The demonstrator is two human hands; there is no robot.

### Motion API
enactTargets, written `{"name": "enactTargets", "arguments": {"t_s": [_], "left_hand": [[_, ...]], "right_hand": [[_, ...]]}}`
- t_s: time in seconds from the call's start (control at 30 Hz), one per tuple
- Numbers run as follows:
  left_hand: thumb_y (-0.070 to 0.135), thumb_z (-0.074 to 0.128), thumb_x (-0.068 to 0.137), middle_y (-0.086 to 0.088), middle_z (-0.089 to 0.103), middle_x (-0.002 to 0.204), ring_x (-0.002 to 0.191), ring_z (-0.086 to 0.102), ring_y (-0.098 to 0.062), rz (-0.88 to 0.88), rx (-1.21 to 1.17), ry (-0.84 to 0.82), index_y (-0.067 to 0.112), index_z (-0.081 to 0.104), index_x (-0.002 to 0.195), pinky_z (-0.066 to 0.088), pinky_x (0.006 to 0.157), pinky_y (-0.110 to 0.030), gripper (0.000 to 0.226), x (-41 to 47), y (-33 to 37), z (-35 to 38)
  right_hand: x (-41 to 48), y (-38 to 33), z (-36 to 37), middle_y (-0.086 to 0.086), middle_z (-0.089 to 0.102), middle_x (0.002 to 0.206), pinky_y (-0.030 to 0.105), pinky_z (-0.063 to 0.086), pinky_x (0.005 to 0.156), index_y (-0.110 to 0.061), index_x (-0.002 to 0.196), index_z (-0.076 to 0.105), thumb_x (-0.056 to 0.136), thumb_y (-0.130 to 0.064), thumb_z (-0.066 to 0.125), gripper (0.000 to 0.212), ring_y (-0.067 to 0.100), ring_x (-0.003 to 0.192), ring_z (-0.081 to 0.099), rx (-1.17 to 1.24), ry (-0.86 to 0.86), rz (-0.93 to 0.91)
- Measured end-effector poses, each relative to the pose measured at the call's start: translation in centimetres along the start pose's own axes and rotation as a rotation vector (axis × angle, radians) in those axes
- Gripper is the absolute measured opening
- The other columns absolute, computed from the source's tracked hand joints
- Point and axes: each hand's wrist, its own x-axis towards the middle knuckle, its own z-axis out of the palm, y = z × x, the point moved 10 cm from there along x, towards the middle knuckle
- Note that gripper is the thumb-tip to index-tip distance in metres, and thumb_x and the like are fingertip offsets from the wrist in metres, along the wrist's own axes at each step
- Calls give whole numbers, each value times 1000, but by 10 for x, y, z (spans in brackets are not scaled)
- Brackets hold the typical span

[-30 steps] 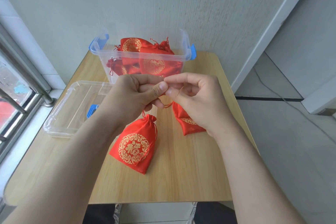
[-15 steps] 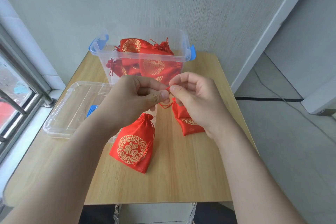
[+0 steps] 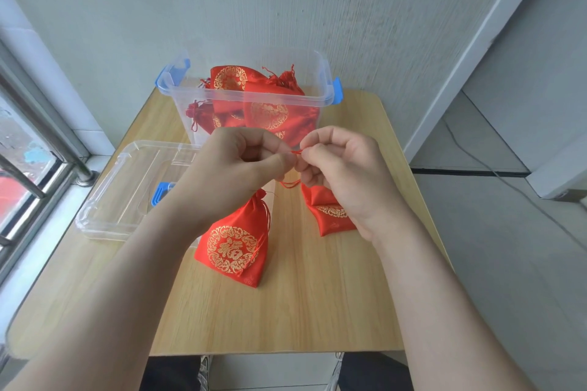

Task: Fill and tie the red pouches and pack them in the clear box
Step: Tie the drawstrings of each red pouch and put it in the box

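A filled red pouch with a gold emblem stands on the wooden table, its neck gathered. Above it my left hand and my right hand meet, each pinching the pouch's thin red drawstring between thumb and forefinger; a loop of cord hangs below my fingers. A second red pouch lies on the table, partly hidden under my right hand. The clear box with blue latches stands at the back and holds several red pouches.
The box's clear lid lies flat at the table's left, beside a window with metal bars. A grey wall stands right behind the box. Bare floor and a cable lie to the right of the table.
Both hands have shifted slightly away from me and worked the drawstring between the fingertips. The pouch below has tilted a little. The box and lid have not moved.
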Motion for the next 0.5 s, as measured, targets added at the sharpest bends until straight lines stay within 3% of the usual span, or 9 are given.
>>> {"name": "enactTargets", "arguments": {"t_s": [0.13, 0.23, 0.37, 0.5], "left_hand": [[16, 74, 98, 6, 74, 69, 66, 64, -2, 2, -3, 7, 16, 79, 88, 46, 60, -13, 11, 0, 1, -2], [14, 74, 96, 2, 72, 69, 67, 63, -6, -3, 2, 17, 15, 78, 86, 47, 61, -15, 12, 0, -1, -4], [13, 75, 94, -2, 73, 70, 69, 66, -9, -21, 14, 20, 12, 77, 83, 50, 68, -24, 12, 0, -4, -5], [16, 76, 94, -1, 72, 69, 68, 65, -10, -29, 36, 18, 10, 77, 82, 52, 70, -32, 14, 0, -6, -5]], "right_hand": [[-1, -1, -1, 8, 74, 74, 29, 57, 67, 0, 101, 74, 96, 5, 61, 14, 18, 66, 67, -24, 3, -17], [-2, -6, 0, 12, 75, 79, 32, 58, 69, -4, 108, 74, 93, 9, 53, 29, 21, 70, 68, -50, -19, -46], [-4, -22, 2, 10, 75, 84, 33, 61, 71, -20, 125, 75, 88, -6, 61, 42, 24, 74, 74, -234, -39, -218], [-9, -32, 9, -6, 78, 82, 31, 62, 69, -22, 116, 82, 97, -14, 73, 22, 13, 73, 75, -504, -41, -384]]}}
